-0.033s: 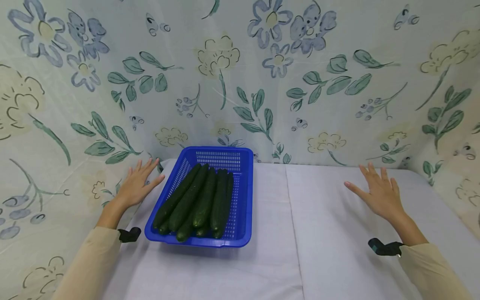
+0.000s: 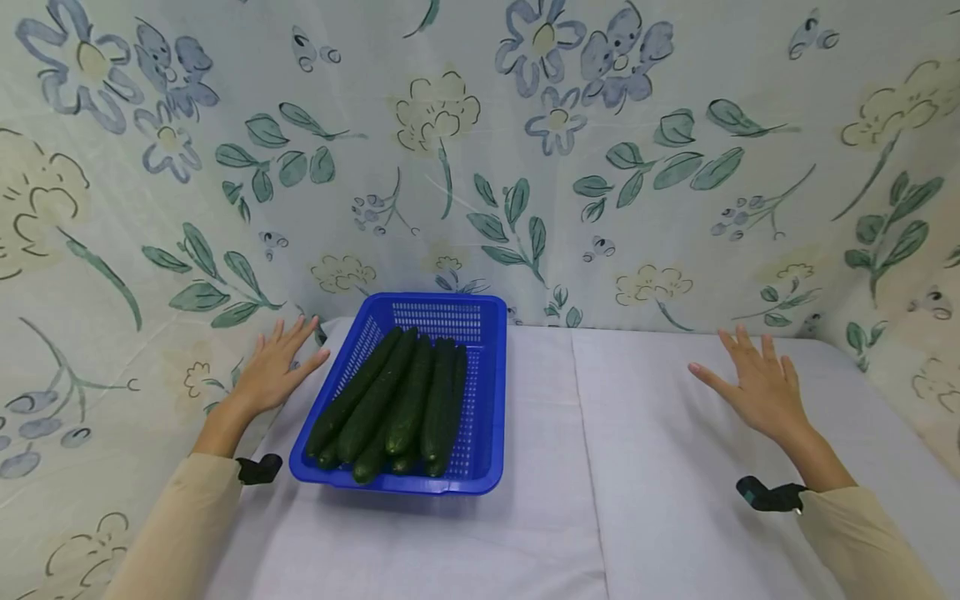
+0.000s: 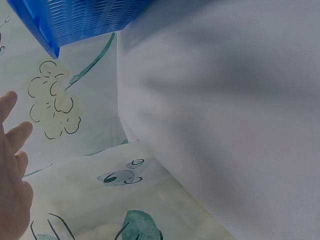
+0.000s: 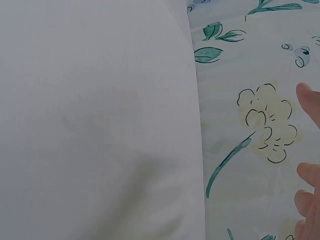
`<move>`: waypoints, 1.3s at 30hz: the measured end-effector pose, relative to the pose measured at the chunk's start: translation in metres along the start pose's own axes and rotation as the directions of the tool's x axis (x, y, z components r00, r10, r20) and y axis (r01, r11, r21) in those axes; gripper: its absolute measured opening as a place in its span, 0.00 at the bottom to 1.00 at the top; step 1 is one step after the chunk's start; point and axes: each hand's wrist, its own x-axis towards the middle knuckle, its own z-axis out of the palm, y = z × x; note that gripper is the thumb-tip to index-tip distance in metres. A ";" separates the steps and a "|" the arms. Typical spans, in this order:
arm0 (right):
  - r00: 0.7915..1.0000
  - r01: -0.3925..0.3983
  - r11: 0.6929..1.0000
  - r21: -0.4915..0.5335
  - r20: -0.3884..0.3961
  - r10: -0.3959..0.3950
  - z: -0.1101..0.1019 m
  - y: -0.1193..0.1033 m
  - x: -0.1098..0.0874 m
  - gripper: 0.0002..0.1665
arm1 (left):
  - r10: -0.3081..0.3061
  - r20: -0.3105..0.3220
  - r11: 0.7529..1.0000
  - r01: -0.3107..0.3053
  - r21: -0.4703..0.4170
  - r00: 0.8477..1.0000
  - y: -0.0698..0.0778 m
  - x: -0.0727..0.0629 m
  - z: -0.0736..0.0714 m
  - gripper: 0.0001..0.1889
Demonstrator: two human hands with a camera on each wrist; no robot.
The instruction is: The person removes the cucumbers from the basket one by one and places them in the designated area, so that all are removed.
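Note:
Several dark green cucumbers (image 2: 377, 400) lie lengthwise in a blue plastic basket (image 2: 491, 400) on the left half of the table. Just left of that basket, my left hand (image 2: 273, 371) is held with its fingers spread and nothing in it. My right hand (image 2: 759, 387) hovers over the right part of the table, fingers also spread, holding nothing. In the left wrist view, a slotted side of the basket (image 3: 90, 22) shows at the top, and part of the left hand (image 3: 14, 170) at the left edge. Only fingertips of the right hand (image 4: 309, 200) enter the right wrist view.
A white cloth (image 2: 660, 500) covers the table, with a crease running front to back near its middle. Behind and at both sides hangs a floral curtain (image 2: 525, 233). A black wrist camera (image 2: 258, 469) sits at the left cuff, another wrist camera (image 2: 768, 494) at the right.

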 end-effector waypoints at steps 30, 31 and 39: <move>0.998 0.024 0.967 0.253 0.051 -0.038 -0.009 -0.026 0.016 0.53 | -0.051 0.103 0.954 0.079 -0.289 0.993 0.004 0.000 -0.010 0.41; 0.998 0.021 0.961 0.275 0.059 -0.038 -0.010 -0.028 0.016 0.54 | -0.053 0.105 0.951 0.082 -0.298 0.993 0.004 0.000 -0.010 0.41; 0.994 -0.027 0.914 0.406 0.112 -0.020 -0.018 -0.051 0.018 0.54 | -0.021 0.139 0.893 0.081 -0.443 0.990 0.009 -0.001 -0.010 0.40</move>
